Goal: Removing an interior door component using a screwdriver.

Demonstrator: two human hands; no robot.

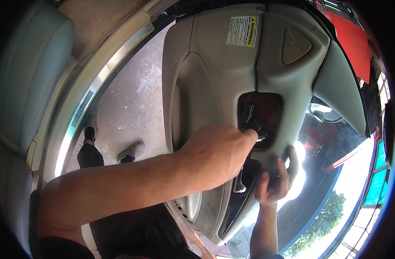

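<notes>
An open car door with a grey-beige inner panel (219, 73) stands in front of me. My left hand (223, 151) reaches across it, fingers closed at a dark trim plate (273, 108) set in the panel. What those fingers grip is mostly hidden; a dark piece and a bit of shiny metal show by the fingertips. A black curved part (249, 112) sits in the plate just beyond them. My right hand (277, 179) rests with fingers apart on the door's upper edge, beside the window glass. Between my hands and the near end lies a chrome door handle (239, 183).
A grey seat (42, 73) and a metal door sill (98, 86) are at the left. Below the door is concrete floor (137, 95), with a grey clog (135, 151) on a foot. The side mirror (324, 113) shows past the glass, and a red panel (348, 47) stands far right.
</notes>
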